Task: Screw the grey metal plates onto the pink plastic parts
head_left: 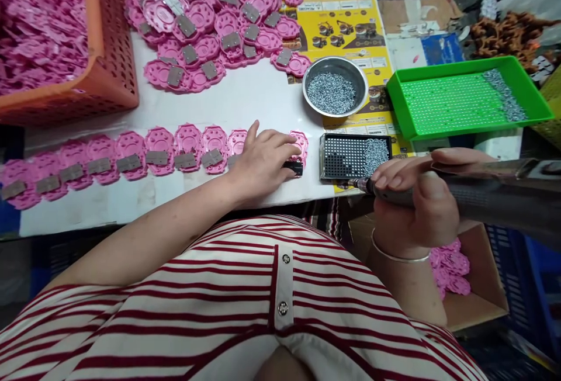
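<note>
Your spread left hand point(263, 162) rests on a pink part point(300, 140); your right hand point(432, 208) grips a driver point(495, 194). The row point(158, 141) leftward and heap point(201, 16) beyond seem pending; boxed parts point(451, 264) below your right, perhaps done.

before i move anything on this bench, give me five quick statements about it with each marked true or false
1. The right hand holds a driver tool. True.
2. The left hand is inside the orange basket. False: the left hand is at the pink piece nearest the black tray.
3. The steel bowl contains small metal pieces. True.
4. The green tray sits inside the black tray. False: the green tray lies apart, farther back and to the right.
5. The orange basket holds pink parts. True.
</note>
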A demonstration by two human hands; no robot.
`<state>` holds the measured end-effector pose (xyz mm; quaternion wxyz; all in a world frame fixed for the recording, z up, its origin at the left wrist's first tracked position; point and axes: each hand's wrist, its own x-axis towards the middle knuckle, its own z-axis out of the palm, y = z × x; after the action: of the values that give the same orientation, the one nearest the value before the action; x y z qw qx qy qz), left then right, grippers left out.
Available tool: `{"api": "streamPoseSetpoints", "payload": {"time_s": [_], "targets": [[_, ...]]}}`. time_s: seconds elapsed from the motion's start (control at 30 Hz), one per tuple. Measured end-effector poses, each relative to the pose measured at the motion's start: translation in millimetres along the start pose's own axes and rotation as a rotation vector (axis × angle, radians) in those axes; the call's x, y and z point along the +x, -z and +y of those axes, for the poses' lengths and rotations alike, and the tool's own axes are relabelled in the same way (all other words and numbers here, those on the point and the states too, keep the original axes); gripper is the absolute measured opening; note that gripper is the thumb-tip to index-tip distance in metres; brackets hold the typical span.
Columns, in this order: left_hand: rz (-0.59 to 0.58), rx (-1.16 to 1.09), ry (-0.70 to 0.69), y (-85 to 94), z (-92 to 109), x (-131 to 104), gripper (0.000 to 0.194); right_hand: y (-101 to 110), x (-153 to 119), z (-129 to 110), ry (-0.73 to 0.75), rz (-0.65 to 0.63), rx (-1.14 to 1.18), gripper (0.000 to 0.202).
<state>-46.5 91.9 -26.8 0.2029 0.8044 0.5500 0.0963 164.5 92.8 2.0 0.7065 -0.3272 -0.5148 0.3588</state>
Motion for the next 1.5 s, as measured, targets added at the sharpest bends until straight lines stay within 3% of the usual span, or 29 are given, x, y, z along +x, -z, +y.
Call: {"api": "streamPoseSetpoints", "payload": {"time_s": [0.1,0.37,0.73,0.87,1.0,1.1,1.23,1.37,1.5], "targets": [[0.021,0.06,-0.023,-0.3,-0.6,-1.5,0.019,-0.8,-1.0,0.1,-0.01,0.01,-0.035,0.029],[0.074,0.123,-0.003,-4.9,-1.8,-5.2,0.026,-1.4,-2.4,3.3,-0.002,-0.022,0.015,0.026],[-0.077,0.125,-0.09,3.1,-9.0,12.3,0.023,-3.7,-1.2,5.0,0.014,-0.033,0.048,0.027],[-0.087,0.146,-0.107,1.4,-2.3,10.9,0.026,-4.8,-2.2,4.8,0.012,0.008,0.031,0.016],[-0.081,0.169,-0.119,-3.1,0.1,7.8,0.027,-4.7,-4.5,3.7,-0.011,-0.003,0.061,0.024],[-0.063,0.246,-0.171,-4.3,0.7,6.0,0.028,-4.7,-5.1,1.3,-0.069,-0.002,0.053,0.018],[-0.089,0.304,-0.269,-1.6,-1.8,7.0,0.03,-4.8,-5.3,0.1,-0.088,0.01,-0.01,0.035],[-0.112,0.316,-0.352,1.8,-6.6,12.2,0.028,-3.8,-6.1,3.1,-0.088,-0.005,0.008,0.034],[-0.158,0.369,-0.264,3.1,1.3,11.4,0.027,-4.7,-5.2,5.2,-0.02,0.012,0.014,0.017]]}}
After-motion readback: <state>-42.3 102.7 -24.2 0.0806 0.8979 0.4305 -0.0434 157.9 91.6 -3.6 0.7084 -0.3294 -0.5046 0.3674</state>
